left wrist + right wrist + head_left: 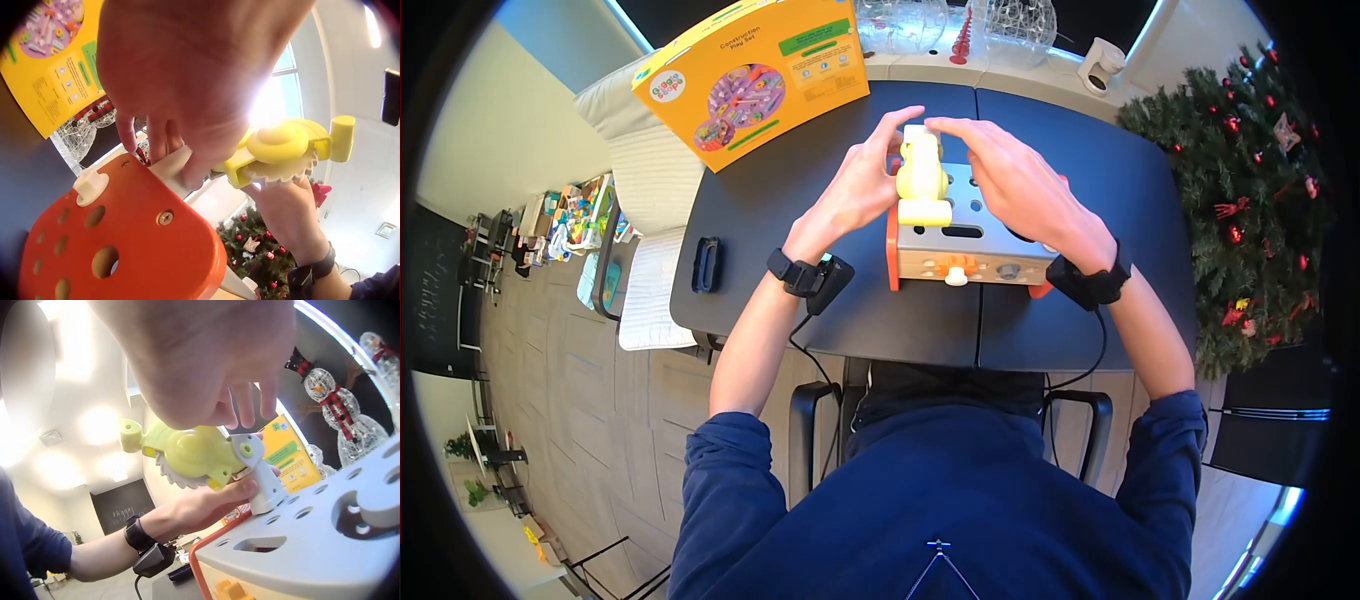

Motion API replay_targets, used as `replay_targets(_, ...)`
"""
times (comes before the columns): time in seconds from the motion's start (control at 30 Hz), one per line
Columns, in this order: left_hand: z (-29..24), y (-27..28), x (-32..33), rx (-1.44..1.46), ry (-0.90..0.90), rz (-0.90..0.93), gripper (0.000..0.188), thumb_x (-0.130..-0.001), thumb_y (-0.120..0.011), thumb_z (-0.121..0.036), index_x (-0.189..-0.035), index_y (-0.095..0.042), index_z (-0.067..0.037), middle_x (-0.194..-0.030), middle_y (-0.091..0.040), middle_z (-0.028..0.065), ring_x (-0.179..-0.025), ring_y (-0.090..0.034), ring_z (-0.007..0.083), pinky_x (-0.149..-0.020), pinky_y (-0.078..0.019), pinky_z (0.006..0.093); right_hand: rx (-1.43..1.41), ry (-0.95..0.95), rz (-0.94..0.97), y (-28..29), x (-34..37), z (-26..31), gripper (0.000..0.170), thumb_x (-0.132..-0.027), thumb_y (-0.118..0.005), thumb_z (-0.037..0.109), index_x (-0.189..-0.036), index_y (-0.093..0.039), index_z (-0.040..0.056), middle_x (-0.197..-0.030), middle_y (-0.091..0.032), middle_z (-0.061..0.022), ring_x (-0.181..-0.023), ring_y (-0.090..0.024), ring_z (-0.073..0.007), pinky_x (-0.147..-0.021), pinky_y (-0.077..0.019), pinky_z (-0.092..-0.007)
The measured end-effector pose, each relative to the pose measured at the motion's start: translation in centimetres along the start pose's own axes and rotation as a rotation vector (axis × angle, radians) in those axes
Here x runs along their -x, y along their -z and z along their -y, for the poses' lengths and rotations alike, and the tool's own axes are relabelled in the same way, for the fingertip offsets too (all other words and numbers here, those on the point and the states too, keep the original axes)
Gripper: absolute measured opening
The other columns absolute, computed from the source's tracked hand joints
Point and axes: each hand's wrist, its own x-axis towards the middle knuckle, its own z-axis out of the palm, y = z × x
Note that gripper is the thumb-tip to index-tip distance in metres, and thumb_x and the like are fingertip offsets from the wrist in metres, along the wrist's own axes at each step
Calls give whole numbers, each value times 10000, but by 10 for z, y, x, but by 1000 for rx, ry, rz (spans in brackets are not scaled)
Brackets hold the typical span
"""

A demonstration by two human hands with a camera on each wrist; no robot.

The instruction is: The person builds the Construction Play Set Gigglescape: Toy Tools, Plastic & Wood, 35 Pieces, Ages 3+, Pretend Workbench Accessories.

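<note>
A yellow toy circular saw [922, 175] with a pale toothed blade [281, 175] stands over the left end of a toy workbench [990, 225]. Its far end joins a white post [267, 490], whose foot meets the perforated grey bench top. My left hand [862, 185] grips this post, thumb on one side and fingers behind. From the other side my right hand [1025, 185] reaches over the saw, its index finger stretched to the white far end. The other right fingers [244, 403] hang down beyond the saw. My right thumb is mostly hidden behind the saw.
The workbench has an orange end panel [156, 250] with holes and an orange toy piece [956, 265] on its front. A yellow play-set box [800, 70] stands at the back left of the dark table [800, 300]. A black case [707, 265] lies left. A decorated tree [1230, 200] borders the right.
</note>
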Motion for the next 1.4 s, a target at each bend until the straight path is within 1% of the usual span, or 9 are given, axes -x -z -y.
replay_targets(0.33,11,-11,7,45,-61,-75,815,-813,-880,-98,-1516,-467,-99,-1295,-736,157,-1226,-725,306,-1057,-576,426,27,5,-27,-14,0,-10,596,-869,-528,-133,-1412,-616,97,-1321,-713,-178,-1160,-674,-418,-1024,-539,-488)
replay_targets(0.47,7,1,16,-25,39,19,833,-877,-828,-86,-1588,-393,-99,-1416,-702,202,-1314,-692,366,-1073,-568,454,17,-21,-35,-14,5,-5,609,-872,-523,-136,-1428,-608,99,-1345,-709,-165,-1114,-704,-394,-986,-561,-480)
replay_targets(0.6,38,21,54,-105,31,-7,677,-967,-610,45,-1594,-404,-107,-1521,-645,164,-1467,-560,395,-1202,-460,470,-96,-68,-29,-17,8,4,630,-877,-517,-143,-1457,-584,95,-1350,-704,-168,-1011,-767,-339,-885,-614,-462)
replay_targets(0.63,50,27,66,-235,18,29,603,-949,-549,80,-1524,-499,-94,-1560,-593,154,-1504,-507,395,-1239,-419,471,-88,-56,-36,-18,9,4,634,-878,-516,-144,-1462,-578,94,-1349,-705,-169,-987,-775,-328,-862,-621,-457)
replay_targets(0.83,114,50,148,-704,106,230,451,-914,-618,45,-1344,-609,-93,-1376,-609,158,-1309,-590,384,-1131,-486,465,-90,-37,-57,-22,10,0,636,-885,-524,-136,-1478,-562,91,-1334,-711,-168,-914,-791,-309,-824,-635,-448)
replay_targets(1.07,107,41,149,-693,276,184,366,-916,-702,-104,-1270,-630,-44,-1227,-663,162,-1171,-647,365,-1012,-527,488,-85,-78,-27,-21,13,0,625,-905,-574,-93,-1502,-552,94,-1346,-709,-167,-895,-787,-331,-821,-633,-466)
replay_targets(1.17,96,42,123,-341,491,112,435,-909,-759,-189,-1281,-658,11,-1189,-708,175,-1127,-696,318,-992,-557,440,-92,-94,-3,-19,10,3,632,-903,-601,-79,-1506,-550,100,-1355,-707,-167,-913,-778,-365,-833,-630,-486)
replay_targets(1.3,68,38,92,-164,321,-118,429,-918,-785,-198,-1276,-692,19,-1118,-719,113,-1025,-684,198,-952,-549,362,-84,-69,-18,-17,12,2,645,-893,-615,-75,-1506,-552,111,-1355,-708,-163,-954,-753,-421,-839,-623,-509)
replay_targets(1.4,5,33,76,-173,230,-19,421,-916,-782,-198,-1275,-694,3,-1155,-688,102,-1058,-655,202,-962,-535,359,-95,-92,0,-17,10,1,643,-889,-612,-73,-1502,-553,114,-1353,-708,-161,-973,-739,-438,-832,-621,-512)
